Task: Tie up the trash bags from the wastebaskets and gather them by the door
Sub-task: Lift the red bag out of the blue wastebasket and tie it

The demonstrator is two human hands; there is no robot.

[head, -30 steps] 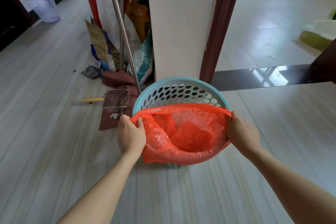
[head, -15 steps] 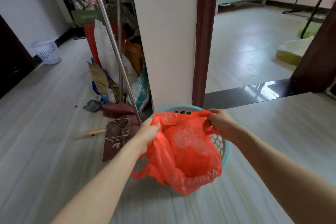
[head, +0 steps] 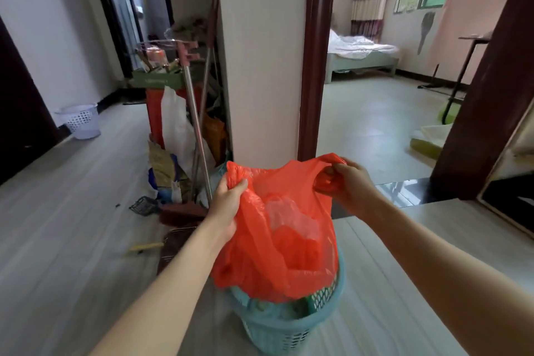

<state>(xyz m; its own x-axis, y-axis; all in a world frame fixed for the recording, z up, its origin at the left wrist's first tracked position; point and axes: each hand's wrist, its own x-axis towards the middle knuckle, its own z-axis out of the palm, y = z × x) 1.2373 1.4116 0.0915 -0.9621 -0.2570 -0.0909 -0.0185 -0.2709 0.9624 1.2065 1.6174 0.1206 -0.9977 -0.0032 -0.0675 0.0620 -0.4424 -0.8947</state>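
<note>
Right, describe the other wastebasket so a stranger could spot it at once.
Look down the hallway on the left, along the white wall. The white wastebasket stands on the floor against it, far from the blue wastebasket; it is pale, perforated, and stands alone.

Both forearms are bare up to the near edge of view, with no sleeve showing. The left hand (head: 228,205) and right hand (head: 351,182) wear no gloves. No rings, watch or bands show on fingers or wrists.

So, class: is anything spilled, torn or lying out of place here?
No spill or tear shows on the red bag. Left of the blue basket, a wire grill rack lies loose on the floor beside heaped bags at the wall corner.
</note>
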